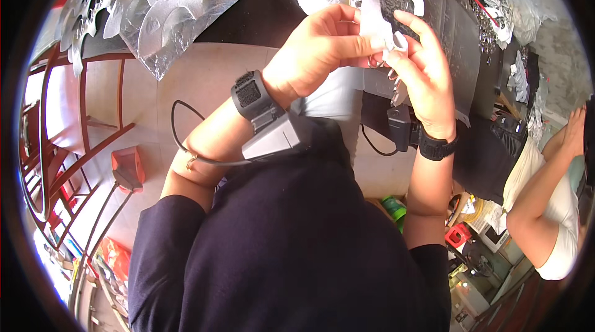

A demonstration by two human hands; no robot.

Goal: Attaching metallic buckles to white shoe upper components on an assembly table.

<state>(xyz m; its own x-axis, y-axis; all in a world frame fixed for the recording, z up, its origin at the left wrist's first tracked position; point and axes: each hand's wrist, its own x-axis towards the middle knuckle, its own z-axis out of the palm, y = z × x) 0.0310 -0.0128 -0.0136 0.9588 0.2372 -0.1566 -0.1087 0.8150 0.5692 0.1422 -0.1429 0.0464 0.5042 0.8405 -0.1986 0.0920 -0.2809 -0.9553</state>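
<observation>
Closest in, the person's dark navy top [291, 251] fills the lower middle, hiding most of what lies beneath. Out of it rise both forearms, each strapped with a black wrist device; the left one carries a grey box [276, 137] with a thin black cable [186, 134] looping off it. Up at the top, the two hands meet: the left hand [319, 50] is pinched shut on a small white cut-out piece [378, 25], thumb and fingers pressing its lower edge, while the right hand [424, 72] closes on the same piece from the other side, fingertip on its right tip. Something small and metallic, maybe a ring or clip, sits between the fingers just under the piece, too covered to name. Beyond the hands lies a dark table [458, 28] strewn with more white shapes, blurred and bent by the lens. Upper left, a heap of silver embossed foil sheets [167, 4] runs off the rim. A reddish metal frame [80, 146] curves down the left side. At the right edge, another person's arm [545, 189] in a pale sleeve is cut off.
</observation>
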